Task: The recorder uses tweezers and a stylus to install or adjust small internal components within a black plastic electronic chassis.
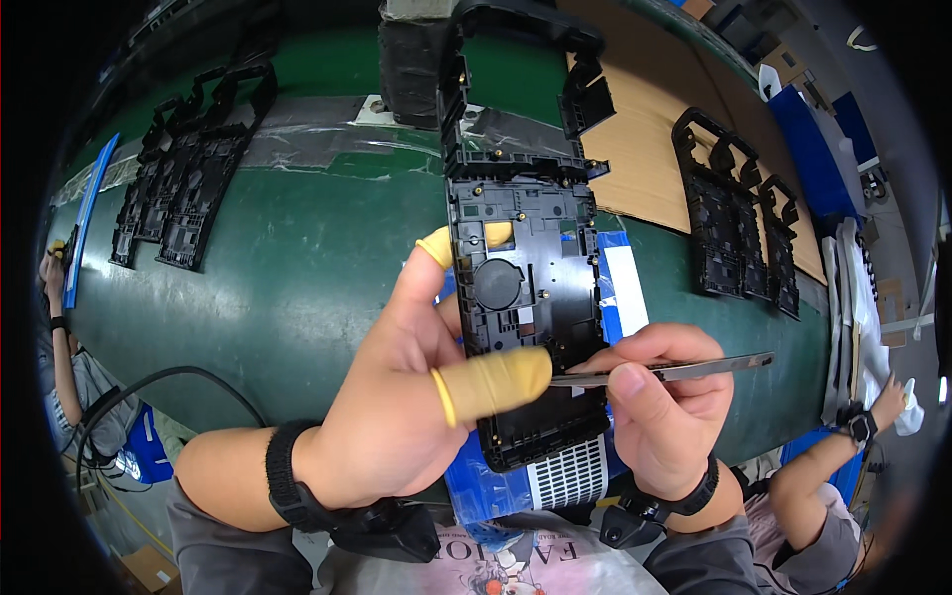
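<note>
Left hand [382, 397] in yellow finger cots [491, 387]; black wrist straps [286, 476]; grey sleeves [233, 545]; printed shirt [570, 563].

Dark capital lettering [585, 551] runs across the wearer's pale shirt [620, 575].

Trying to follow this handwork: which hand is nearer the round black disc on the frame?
Left. The left hand holds the black frame, its thumb below the round black disc; the right hand, holding a metal tool, is farther, lower right.
</note>
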Demonstrator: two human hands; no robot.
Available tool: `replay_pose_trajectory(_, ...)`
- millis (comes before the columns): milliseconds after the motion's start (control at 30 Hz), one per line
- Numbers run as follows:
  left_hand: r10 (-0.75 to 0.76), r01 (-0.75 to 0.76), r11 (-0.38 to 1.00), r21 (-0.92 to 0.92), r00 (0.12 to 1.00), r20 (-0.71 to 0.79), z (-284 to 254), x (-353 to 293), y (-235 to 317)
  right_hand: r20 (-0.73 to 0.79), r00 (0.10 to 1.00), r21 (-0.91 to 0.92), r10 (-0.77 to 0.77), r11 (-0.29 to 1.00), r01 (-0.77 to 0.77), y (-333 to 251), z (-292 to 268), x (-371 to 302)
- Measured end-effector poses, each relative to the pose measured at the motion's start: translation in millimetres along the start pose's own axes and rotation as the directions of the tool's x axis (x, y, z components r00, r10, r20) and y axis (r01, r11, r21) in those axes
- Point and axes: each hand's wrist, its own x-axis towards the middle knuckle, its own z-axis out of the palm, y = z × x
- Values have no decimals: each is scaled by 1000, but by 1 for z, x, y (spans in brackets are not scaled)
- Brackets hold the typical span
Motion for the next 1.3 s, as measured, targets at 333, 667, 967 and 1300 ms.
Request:
replay_pose_trajectory(333, 295, -283, 941, 184, 955, -40, 4, -3, 16, -243, 947, 78, -210, 969, 235, -15, -15, 28)
replay_pose_trajectory(667, 469, -462, 868, -181, 883, -4, -27, -6, 55, -134, 969, -69, 207, 974, -218, 28, -18, 53)
replay_pose_trajectory(967, 555, -569, 813, -126, 822, -126, -23, 0, 51, -167, 963, -90, 211, 970, -228, 30, -16, 52)
replay_pose_trajectory(1300, 410, -390, 906, 167, 905, -115, -7, 9, 35, -130, 974, -95, 186, 975, -199, 26, -18, 52)
